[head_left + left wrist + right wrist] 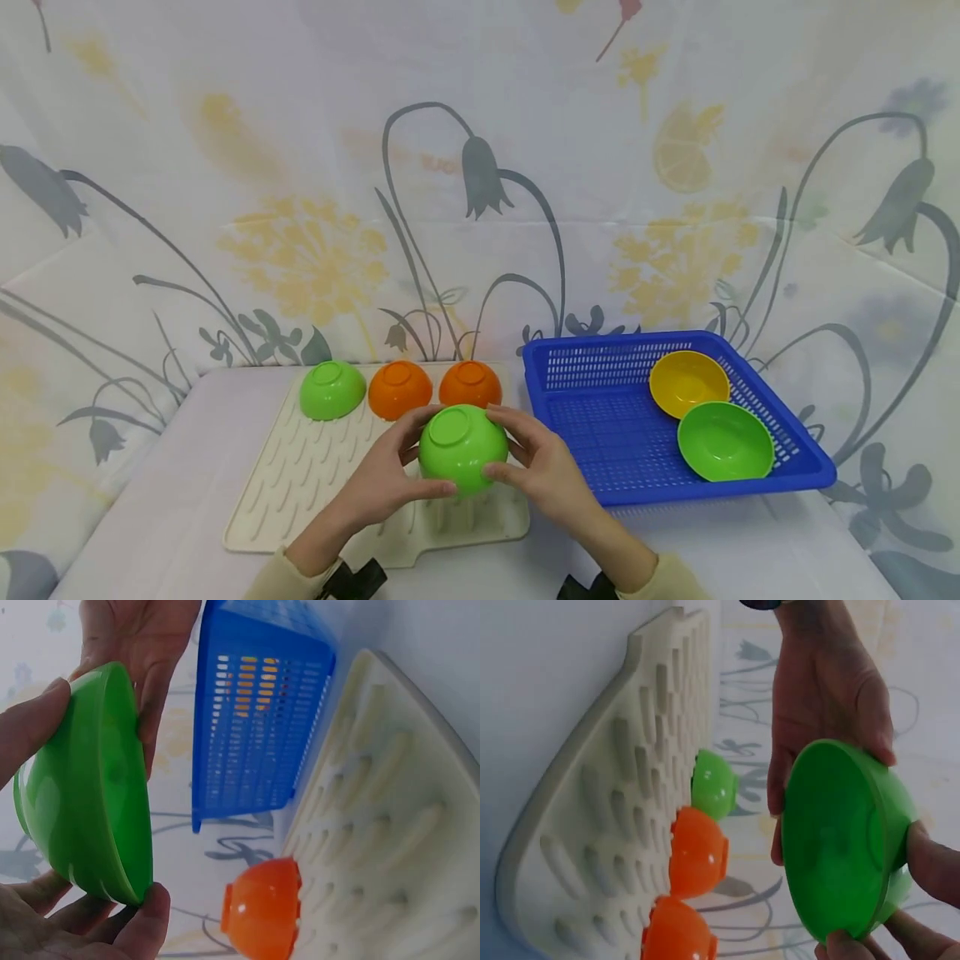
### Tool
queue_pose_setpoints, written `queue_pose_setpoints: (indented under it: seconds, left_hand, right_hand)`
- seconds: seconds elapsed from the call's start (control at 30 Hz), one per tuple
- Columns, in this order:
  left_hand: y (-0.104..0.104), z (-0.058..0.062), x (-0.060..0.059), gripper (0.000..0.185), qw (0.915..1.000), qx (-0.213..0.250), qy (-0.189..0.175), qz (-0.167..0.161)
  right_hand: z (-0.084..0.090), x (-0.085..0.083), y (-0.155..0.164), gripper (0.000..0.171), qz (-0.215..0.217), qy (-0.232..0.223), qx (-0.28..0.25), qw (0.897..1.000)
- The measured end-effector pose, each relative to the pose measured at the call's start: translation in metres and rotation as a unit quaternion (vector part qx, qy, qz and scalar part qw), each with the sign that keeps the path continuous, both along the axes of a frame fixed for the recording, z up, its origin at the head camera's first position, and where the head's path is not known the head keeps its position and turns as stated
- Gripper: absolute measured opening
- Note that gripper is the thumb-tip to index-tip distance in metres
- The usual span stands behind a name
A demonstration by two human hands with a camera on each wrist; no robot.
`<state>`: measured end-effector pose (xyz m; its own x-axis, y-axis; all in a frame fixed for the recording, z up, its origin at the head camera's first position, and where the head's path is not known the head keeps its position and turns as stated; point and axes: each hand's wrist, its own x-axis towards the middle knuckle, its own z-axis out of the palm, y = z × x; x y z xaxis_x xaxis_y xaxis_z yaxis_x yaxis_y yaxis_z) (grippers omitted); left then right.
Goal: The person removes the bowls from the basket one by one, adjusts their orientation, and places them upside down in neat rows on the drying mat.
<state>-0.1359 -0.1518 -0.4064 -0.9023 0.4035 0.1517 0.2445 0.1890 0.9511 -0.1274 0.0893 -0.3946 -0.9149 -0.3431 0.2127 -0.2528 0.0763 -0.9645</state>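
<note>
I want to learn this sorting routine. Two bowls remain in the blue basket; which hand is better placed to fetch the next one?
Probably the right hand: the blue plastic basket lies on its side, right beside it. The left hand sits over the cream ribbed drying mat. Both now grip the upturned green plastic bowl.

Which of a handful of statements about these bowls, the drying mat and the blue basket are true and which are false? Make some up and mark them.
1. Both hands hold a green bowl upside down above the drying mat. True: the left hand and right hand grip its sides.
2. Three bowls sit upside down along the mat's far edge. True: a green one and two orange ones.
3. The blue basket is empty. False: it holds a yellow bowl and a green bowl.
4. The bowls in the basket lie upside down. False: they face up.
</note>
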Motion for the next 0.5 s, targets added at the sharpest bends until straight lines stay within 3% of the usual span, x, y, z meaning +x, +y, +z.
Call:
queue_pose_setpoints:
  seconds: [0.23,0.5]
  left_hand:
    - [-0.021,-0.008,0.003,0.088,0.9981,-0.051,0.013,0.031]
    - [-0.042,-0.015,0.003,0.094,0.9889,-0.122,0.031,0.078]
  right_hand:
    - [-0.014,0.004,-0.028,0.060,-0.018,-0.003,-0.015,1.000]
    - [-0.033,0.003,-0.059,0.063,-0.019,-0.035,-0.045,0.998]
